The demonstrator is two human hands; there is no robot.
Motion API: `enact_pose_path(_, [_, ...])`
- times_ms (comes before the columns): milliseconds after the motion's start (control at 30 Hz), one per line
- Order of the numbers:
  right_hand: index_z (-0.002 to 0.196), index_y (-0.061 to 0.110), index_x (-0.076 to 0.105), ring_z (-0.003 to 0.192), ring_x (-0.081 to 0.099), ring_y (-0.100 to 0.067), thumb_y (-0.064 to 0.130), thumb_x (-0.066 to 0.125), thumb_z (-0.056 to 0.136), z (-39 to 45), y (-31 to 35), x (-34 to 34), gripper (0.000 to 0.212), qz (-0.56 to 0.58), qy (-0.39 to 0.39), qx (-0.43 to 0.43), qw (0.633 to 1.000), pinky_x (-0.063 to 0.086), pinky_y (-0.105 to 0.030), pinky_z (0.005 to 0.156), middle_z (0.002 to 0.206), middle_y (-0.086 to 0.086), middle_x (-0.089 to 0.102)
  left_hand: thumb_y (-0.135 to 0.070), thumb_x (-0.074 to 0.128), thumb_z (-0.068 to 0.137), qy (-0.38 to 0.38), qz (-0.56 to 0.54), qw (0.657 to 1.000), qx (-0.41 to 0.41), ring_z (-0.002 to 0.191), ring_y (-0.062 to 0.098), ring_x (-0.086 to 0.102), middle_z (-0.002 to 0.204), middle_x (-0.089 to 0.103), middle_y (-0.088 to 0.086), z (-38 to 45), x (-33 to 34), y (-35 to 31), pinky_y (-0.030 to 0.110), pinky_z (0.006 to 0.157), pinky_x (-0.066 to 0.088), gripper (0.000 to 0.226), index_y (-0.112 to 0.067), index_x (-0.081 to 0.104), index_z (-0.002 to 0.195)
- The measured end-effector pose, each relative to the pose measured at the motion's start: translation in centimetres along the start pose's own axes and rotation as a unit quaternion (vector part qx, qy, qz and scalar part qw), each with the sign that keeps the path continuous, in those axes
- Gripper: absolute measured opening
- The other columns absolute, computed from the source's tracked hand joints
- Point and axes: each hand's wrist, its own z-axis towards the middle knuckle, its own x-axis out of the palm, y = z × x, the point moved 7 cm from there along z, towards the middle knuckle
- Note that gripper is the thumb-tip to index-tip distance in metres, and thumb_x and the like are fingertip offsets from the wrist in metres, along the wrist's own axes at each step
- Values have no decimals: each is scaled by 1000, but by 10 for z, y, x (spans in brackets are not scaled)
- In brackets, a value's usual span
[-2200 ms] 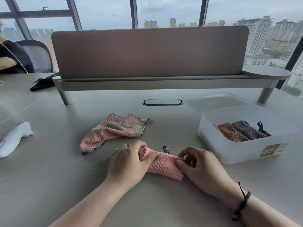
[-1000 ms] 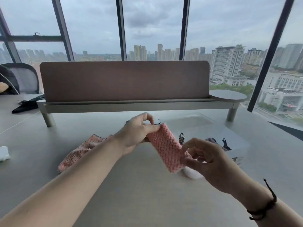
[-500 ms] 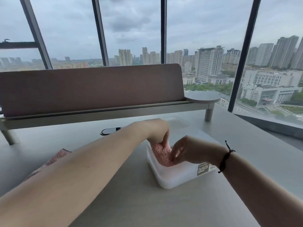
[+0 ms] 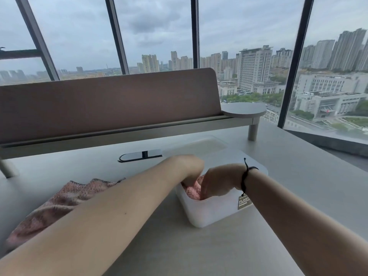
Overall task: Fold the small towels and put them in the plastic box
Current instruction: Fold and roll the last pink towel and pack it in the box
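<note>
Both my hands reach down into the white plastic box (image 4: 211, 213) at the centre right of the table. My left hand (image 4: 189, 170) and my right hand (image 4: 217, 182) press on the folded pink towel (image 4: 194, 191), which sits inside the box at its left end. The fingertips are hidden below the box's rim and behind the towel. An unfolded pink towel (image 4: 65, 200) with a dark edge lies crumpled on the table at the left, partly behind my left forearm. The other towels in the box are hidden by my right hand.
The box's clear lid (image 4: 201, 144) lies just behind the box. A dark cable slot (image 4: 139, 155) is set into the table. A raised shelf with a brown divider panel (image 4: 107, 104) runs along the back. Windows stand beyond it.
I lifted the folded pink towel off the table with both hands and carried it right into the box; now both hands sit lower inside the box. The view has turned right.
</note>
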Motion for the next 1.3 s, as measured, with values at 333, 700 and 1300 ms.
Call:
enact_pose_path(333, [67,20,56,68,50,-20,29,59,91,-12,13,-20,26,25,-148,45,988,36,-22,51,62,7,46,-17,62,85,-85,-51,995,-26,56,23,51,59,50,1,-29,-22,13,24,48,39,11,-13,63,74])
enact_pose_path(700, [102,31,67,94,61,-14,49,54,90,-33,150,-11,24,115,-369,-144,911,49,-31,75,98,10,64,-45,58,86,-291,-338,863,-236,104,16,61,117,64,-9,-167,93,156,32,85,52,32,-35,65,115])
enact_pose_path(1300, [118,41,60,125,42,-13,36,50,75,17,183,73,45,85,-371,-104,919,34,-29,103,130,18,50,-76,56,72,-314,-347,873,-137,96,2,55,101,58,-20,-235,196,121,27,90,43,51,-32,55,100])
